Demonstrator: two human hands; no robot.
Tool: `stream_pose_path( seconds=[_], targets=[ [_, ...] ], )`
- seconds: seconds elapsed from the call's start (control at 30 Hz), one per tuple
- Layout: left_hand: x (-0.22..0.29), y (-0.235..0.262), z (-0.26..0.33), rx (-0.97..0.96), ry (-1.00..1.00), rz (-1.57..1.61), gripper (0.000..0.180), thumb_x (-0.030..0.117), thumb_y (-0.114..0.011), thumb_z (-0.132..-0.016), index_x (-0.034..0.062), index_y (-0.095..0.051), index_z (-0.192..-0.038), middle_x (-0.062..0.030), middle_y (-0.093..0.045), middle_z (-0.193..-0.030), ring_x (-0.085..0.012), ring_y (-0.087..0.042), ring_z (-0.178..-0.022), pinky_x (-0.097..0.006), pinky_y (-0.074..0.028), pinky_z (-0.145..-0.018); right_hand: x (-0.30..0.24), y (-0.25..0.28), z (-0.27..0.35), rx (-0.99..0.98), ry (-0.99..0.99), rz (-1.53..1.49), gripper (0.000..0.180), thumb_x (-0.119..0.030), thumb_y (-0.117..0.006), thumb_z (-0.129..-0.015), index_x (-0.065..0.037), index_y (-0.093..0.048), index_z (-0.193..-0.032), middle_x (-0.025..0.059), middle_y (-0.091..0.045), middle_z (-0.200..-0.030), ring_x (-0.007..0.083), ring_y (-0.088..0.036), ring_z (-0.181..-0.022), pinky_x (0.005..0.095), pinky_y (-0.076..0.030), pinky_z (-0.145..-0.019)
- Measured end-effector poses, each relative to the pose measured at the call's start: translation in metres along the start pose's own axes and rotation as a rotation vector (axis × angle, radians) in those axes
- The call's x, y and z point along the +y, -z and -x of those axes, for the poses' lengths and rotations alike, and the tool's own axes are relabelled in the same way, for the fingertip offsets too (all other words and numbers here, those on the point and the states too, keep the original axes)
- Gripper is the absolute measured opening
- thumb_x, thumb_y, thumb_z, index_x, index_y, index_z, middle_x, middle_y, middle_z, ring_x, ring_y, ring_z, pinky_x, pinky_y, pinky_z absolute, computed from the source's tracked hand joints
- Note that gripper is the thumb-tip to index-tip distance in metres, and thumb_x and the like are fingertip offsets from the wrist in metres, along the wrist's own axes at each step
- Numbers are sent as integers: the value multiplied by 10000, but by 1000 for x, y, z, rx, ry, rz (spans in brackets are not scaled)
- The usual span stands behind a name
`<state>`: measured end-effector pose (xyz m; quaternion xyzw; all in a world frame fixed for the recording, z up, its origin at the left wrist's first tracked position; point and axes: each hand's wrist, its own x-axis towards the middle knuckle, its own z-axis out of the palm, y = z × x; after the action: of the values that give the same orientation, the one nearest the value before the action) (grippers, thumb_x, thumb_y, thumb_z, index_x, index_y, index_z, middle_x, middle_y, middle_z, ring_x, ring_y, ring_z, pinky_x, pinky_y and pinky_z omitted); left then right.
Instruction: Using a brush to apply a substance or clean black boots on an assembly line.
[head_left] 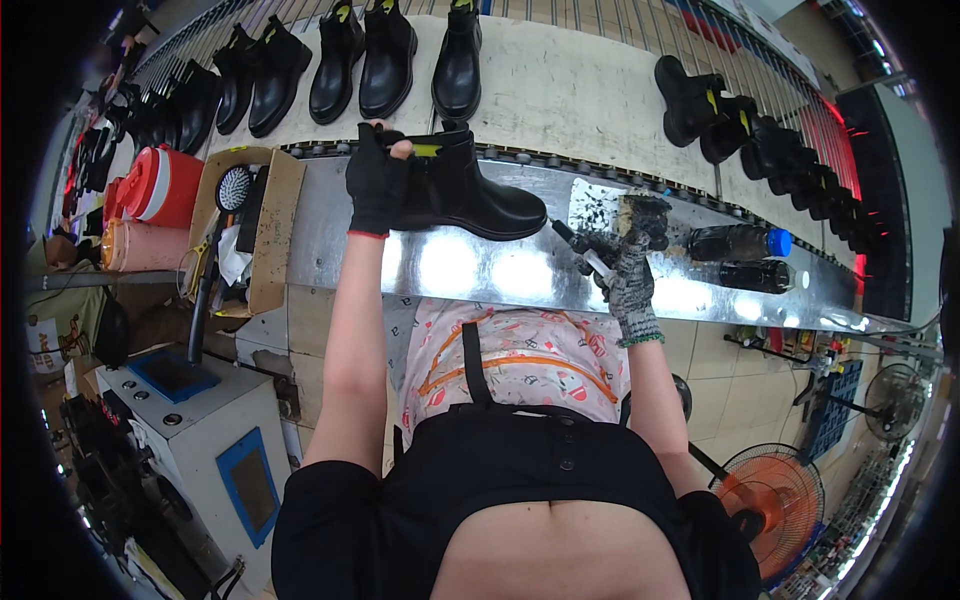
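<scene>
My left hand, in a black glove, grips the shaft of a black ankle boot that stands on the shiny metal worktop, toe pointing right. My right hand, in a stained grey knit glove, holds a small black brush or applicator whose tip points toward the boot's toe, a short gap away. A dirty sponge-like pad sits just above that hand.
Behind the worktop a conveyor carries rows of black boots, with more at right. Two dark bottles lie right of my hand. A cardboard box, red cooler, grey machine and orange fan flank me.
</scene>
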<state>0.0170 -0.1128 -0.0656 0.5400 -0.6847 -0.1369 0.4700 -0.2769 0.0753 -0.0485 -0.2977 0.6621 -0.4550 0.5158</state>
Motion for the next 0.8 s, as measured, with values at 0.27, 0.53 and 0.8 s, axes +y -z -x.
stream_pose_path(
  seconds=[0.27,0.53,0.8],
  targets=[
    [42,28,42,-83,19,-28,640,628,-632,-729,81,-473,-1021,-68,-592,-807,-282,-638,-703,-358,-476,-591,-4,1,-8,52,202,419,422,-421,-416,-866,-107,-686,-947,41,-654,-770,132,-548,-625,268,-412,-554],
    [94,41,80,-169,267,-79,692,451,-845,-571,75,-450,-996,-46,-546,-646,-219,-581,-550,-327,-449,-500,-17,-9,-1,46,299,733,170,-133,-589,-846,-128,-699,-975,71,-694,-883,220,-655,-786,331,-493,-715],
    [107,47,99,-345,332,99,565,283,-804,-666,66,-432,-1033,-27,-517,-607,-132,-532,-506,-267,-432,-482,-2,-15,1,-51,436,514,181,-117,-540,-855,-129,-684,-964,87,-683,-890,258,-655,-806,352,-495,-710]
  ],
)
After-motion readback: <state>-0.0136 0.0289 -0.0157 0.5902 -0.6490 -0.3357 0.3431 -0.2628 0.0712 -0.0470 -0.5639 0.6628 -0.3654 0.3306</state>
